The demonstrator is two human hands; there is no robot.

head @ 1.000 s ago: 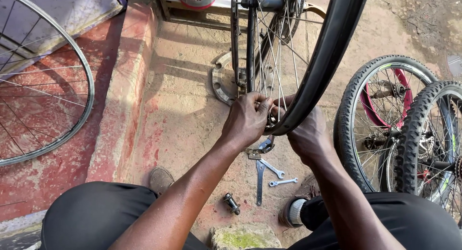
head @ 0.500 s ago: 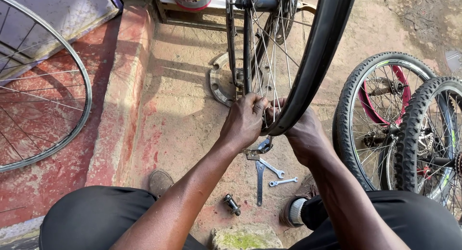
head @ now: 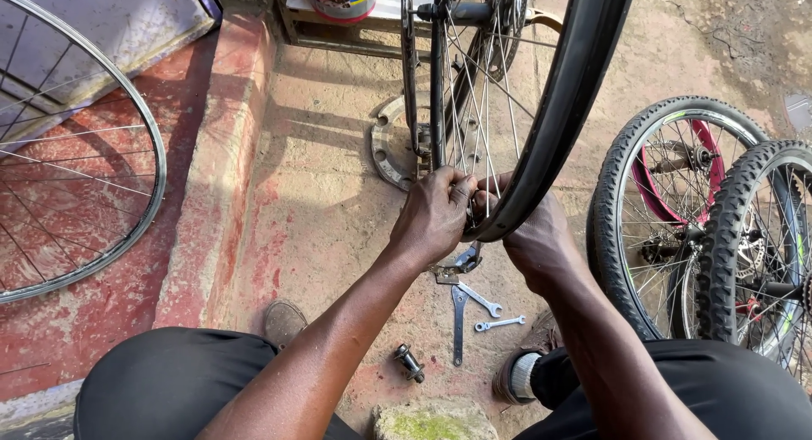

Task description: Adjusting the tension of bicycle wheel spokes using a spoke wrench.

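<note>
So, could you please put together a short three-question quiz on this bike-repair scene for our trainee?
1. True or false: both hands are on the wheel's rim.
2. What lies on the ground below the hands: A spanners, B a hammer, C a pump?
3. How many knobbly-tyred wheels stand at the right?

Key:
1. True: the left hand and right hand grip the wheel at its lowest part.
2. A, the spanners.
3. Two wheels.
</note>
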